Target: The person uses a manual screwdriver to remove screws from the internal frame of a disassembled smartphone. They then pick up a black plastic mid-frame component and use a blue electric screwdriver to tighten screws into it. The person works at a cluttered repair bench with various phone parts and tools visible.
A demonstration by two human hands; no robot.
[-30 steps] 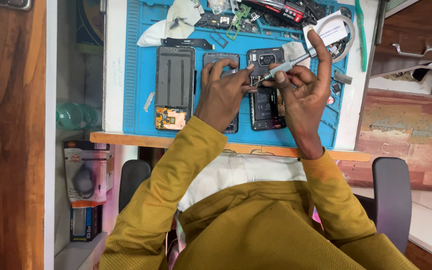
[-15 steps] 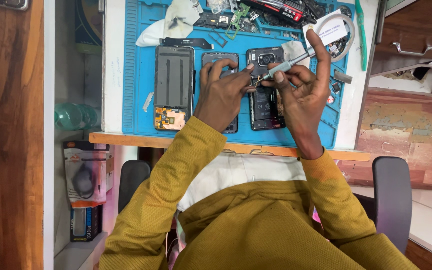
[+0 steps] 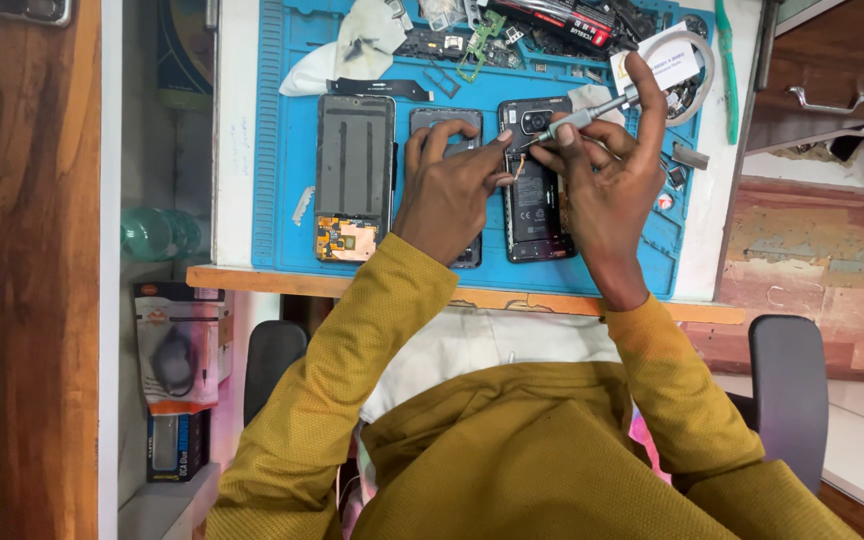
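An opened dark phone body [image 3: 535,205] lies on the blue work mat [image 3: 282,150], its insides facing up. My right hand [image 3: 607,185] grips a slim silver screwdriver [image 3: 592,112], tip aimed at the phone's upper part near the camera. My left hand [image 3: 450,190] rests on a second dark phone part [image 3: 445,120] beside it, its fingertips pinching a small thin flex piece [image 3: 518,166] at the opened phone's left edge. A screen frame [image 3: 354,175] with an orange patch at its lower end lies to the left.
Loose boards, cables, a roll of tape [image 3: 687,60] and a green tool [image 3: 725,60] crowd the mat's far edge. A green bottle [image 3: 157,232] and boxed items [image 3: 177,345] sit on shelves at left. A drawer with a metal handle [image 3: 827,100] is at right.
Both hands stay over the opened phone. The screwdriver tip and left fingertips have shifted only slightly at the phone's upper left edge.
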